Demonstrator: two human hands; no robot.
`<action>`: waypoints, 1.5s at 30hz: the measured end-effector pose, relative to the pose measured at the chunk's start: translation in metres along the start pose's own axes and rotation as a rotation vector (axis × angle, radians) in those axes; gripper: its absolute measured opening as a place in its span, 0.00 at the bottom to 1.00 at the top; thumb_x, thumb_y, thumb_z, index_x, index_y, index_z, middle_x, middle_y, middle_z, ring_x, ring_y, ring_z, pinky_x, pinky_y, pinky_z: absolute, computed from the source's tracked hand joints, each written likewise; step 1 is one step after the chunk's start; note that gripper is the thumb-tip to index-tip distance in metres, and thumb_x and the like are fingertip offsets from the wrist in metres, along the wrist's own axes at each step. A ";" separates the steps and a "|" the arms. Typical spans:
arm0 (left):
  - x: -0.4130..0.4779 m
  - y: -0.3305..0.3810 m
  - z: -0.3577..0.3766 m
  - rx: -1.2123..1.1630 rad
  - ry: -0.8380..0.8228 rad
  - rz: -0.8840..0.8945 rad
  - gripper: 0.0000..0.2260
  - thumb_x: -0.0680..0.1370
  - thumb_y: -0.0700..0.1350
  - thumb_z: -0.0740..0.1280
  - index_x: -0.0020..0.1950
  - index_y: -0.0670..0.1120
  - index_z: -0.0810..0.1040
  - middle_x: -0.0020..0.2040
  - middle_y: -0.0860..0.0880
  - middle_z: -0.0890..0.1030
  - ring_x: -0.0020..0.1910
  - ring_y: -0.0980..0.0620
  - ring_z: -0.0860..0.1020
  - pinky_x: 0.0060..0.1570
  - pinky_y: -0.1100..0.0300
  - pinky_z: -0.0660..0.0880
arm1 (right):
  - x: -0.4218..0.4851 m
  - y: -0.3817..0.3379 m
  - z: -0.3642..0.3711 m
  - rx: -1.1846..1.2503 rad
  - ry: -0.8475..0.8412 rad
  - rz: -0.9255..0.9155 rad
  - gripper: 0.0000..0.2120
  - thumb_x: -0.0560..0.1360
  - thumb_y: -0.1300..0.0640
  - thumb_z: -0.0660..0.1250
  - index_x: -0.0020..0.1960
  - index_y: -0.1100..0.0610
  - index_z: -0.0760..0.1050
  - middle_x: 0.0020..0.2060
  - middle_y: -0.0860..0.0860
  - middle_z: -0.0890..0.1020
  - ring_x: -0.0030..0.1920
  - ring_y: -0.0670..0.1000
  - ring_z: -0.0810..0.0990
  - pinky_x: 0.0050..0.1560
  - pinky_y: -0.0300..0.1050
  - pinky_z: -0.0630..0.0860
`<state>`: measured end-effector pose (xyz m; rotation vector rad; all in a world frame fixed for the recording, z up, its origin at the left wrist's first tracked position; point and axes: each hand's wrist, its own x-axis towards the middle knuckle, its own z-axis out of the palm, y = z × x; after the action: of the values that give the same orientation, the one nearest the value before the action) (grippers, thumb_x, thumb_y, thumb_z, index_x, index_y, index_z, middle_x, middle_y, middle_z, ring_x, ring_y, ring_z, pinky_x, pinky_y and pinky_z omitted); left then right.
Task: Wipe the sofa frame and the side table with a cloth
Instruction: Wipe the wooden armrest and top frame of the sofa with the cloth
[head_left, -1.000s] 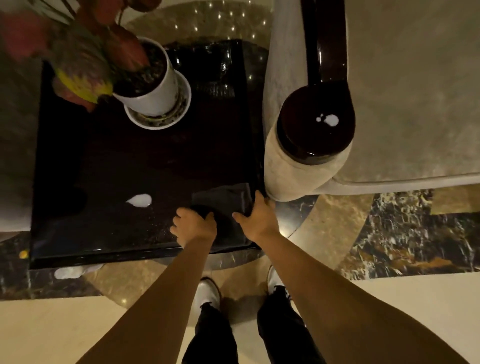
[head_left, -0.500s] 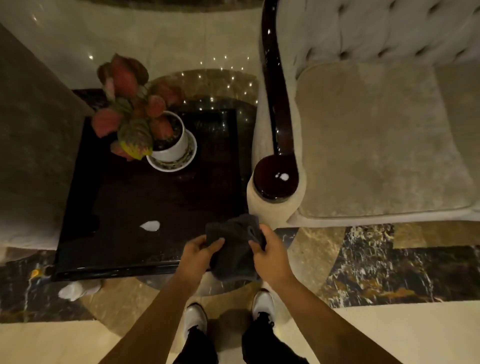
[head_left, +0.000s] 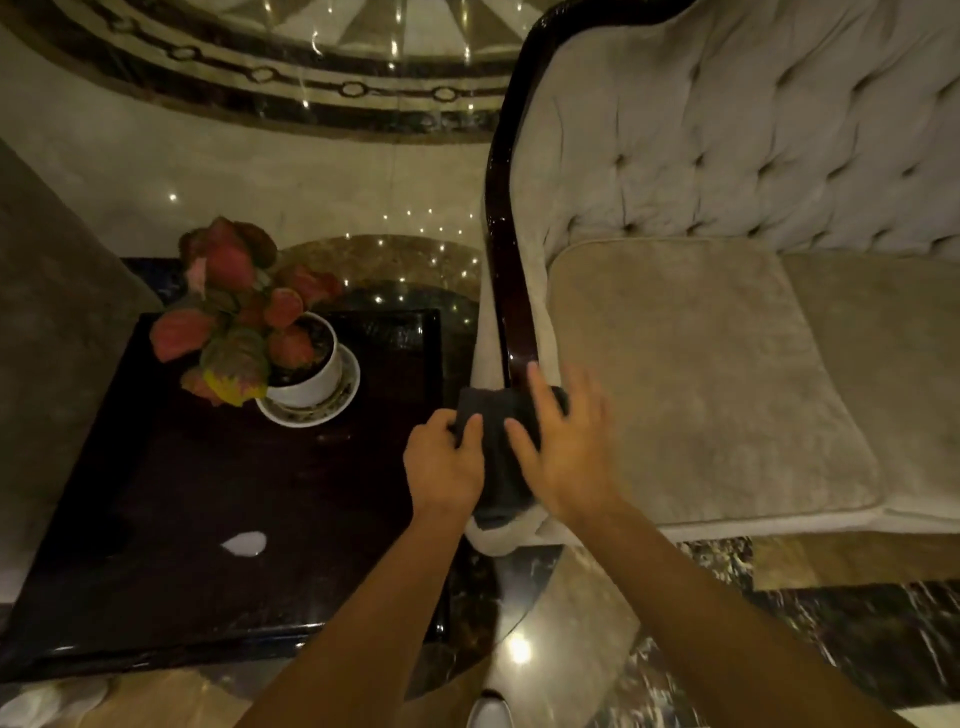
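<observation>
A dark grey cloth (head_left: 498, 447) lies draped over the round front end of the sofa's glossy dark wooden frame (head_left: 501, 249), hiding that end. My left hand (head_left: 441, 467) grips the cloth's left side. My right hand (head_left: 563, 452) rests flat on the cloth's right side with its fingers spread. The dark polished side table (head_left: 208, 519) stands to the left of the sofa arm, with a white smear (head_left: 244, 544) near its front.
A white pot with a red-leaved plant (head_left: 244, 332) stands on a saucer at the back of the table. The beige tufted sofa (head_left: 727, 322) fills the right. Another grey seat (head_left: 52, 332) borders the table's left. Glossy marble floor surrounds everything.
Both hands lifted the cloth off the table's front right corner and carried it up onto the end of the sofa's wooden armrest. The view tilted up and back.
</observation>
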<state>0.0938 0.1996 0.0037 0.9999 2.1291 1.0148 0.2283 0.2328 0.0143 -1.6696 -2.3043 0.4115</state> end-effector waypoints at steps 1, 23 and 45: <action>-0.002 -0.009 0.002 -0.058 0.010 -0.034 0.10 0.80 0.53 0.63 0.45 0.50 0.78 0.34 0.54 0.78 0.32 0.59 0.76 0.33 0.66 0.69 | -0.003 -0.007 0.016 -0.103 -0.071 -0.126 0.31 0.81 0.39 0.51 0.81 0.51 0.52 0.80 0.59 0.54 0.80 0.61 0.47 0.78 0.61 0.48; 0.006 -0.015 0.042 -0.806 -0.188 -0.629 0.17 0.80 0.59 0.57 0.52 0.55 0.83 0.49 0.49 0.85 0.50 0.49 0.82 0.47 0.55 0.77 | -0.016 0.002 0.048 0.147 -0.168 -0.008 0.29 0.83 0.42 0.41 0.81 0.48 0.40 0.79 0.50 0.33 0.78 0.60 0.31 0.77 0.66 0.55; 0.004 -0.027 0.028 -0.912 -0.368 -0.584 0.18 0.81 0.54 0.56 0.55 0.49 0.85 0.55 0.45 0.85 0.54 0.49 0.83 0.49 0.55 0.79 | 0.016 -0.017 0.051 -0.208 -0.120 -0.212 0.29 0.83 0.44 0.41 0.81 0.52 0.52 0.81 0.56 0.52 0.80 0.62 0.41 0.77 0.68 0.45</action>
<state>0.1024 0.2025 -0.0344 0.0843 1.2736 1.1806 0.1893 0.2390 -0.0259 -1.5005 -2.6597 0.2393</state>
